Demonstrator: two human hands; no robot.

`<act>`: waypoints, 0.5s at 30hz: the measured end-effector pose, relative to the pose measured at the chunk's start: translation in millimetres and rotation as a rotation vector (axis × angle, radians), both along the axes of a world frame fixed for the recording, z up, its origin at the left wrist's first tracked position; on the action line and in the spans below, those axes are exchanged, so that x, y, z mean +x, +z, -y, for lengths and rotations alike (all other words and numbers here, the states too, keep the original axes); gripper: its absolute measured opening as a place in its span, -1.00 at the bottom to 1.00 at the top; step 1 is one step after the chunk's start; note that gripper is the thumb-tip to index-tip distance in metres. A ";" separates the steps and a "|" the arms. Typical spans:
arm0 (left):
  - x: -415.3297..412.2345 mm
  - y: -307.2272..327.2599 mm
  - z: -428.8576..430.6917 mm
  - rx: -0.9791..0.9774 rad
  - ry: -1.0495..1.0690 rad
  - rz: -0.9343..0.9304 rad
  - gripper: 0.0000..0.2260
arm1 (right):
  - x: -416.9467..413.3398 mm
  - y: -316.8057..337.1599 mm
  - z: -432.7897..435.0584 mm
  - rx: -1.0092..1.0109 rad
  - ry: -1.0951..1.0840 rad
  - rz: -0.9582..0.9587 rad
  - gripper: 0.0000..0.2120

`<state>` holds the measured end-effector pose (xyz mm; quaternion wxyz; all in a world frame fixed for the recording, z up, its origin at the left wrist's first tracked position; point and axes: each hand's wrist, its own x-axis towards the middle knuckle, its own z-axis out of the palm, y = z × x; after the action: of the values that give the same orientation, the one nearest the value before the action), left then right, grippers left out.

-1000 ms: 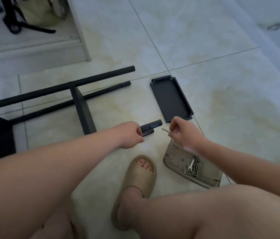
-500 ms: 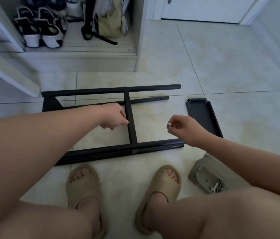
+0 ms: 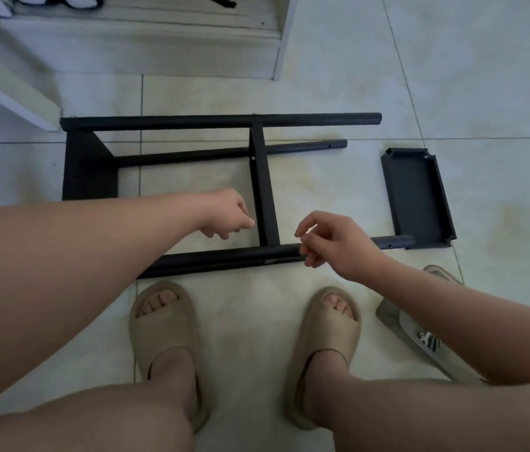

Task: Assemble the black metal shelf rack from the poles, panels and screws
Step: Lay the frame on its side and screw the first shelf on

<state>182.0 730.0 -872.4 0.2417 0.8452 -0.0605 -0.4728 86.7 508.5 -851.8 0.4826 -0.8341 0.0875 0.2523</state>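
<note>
The black rack (image 3: 257, 256) lies on its side on the floor, in the middle of the frame. Its long poles run from left to right. The far pole (image 3: 224, 120) is near the top of the rack, a thinner pole (image 3: 289, 148) sits just below it, and the near pole (image 3: 218, 257) is close to the feet. One panel (image 3: 89, 171) closes the left end. A second panel (image 3: 263, 190) stands on its thin edge across the middle and joins the poles. The right ends of the poles are bare, with small holes showing.

A loose panel (image 3: 418, 197) lies flat at the right of the frame, rim up. Its long side runs up and down the frame. Its near corner is just beside the tip of the near pole.

The left hand (image 3: 224, 212) is curled into a loose fist just left of the middle panel. Nothing shows in it. I cannot tell if it touches the panel.

The right hand (image 3: 332, 243) hangs over the near pole. Its thumb and first finger are bent close together, like a pinch. I cannot tell if there is something tiny between them.

The floor (image 3: 452, 76) is pale, shiny tile with thin lines. Two tan slippers (image 3: 162, 324) are on the feet at the bottom. A grey tray (image 3: 397, 321) with screws (image 3: 428, 340) is at the lower right, partly behind the right arm. A white step (image 3: 127, 53) is at the upper left.
</note>
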 end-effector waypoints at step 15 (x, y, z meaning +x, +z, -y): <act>-29.8 -65.5 22.1 -0.285 0.206 -0.206 -0.67 | -31.8 -39.5 -6.3 0.238 -0.050 -0.012 -0.80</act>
<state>152.3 707.9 -937.9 0.4110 0.7514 -0.0148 -0.5160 54.9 514.8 -891.3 0.5838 -0.7671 0.0807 0.2535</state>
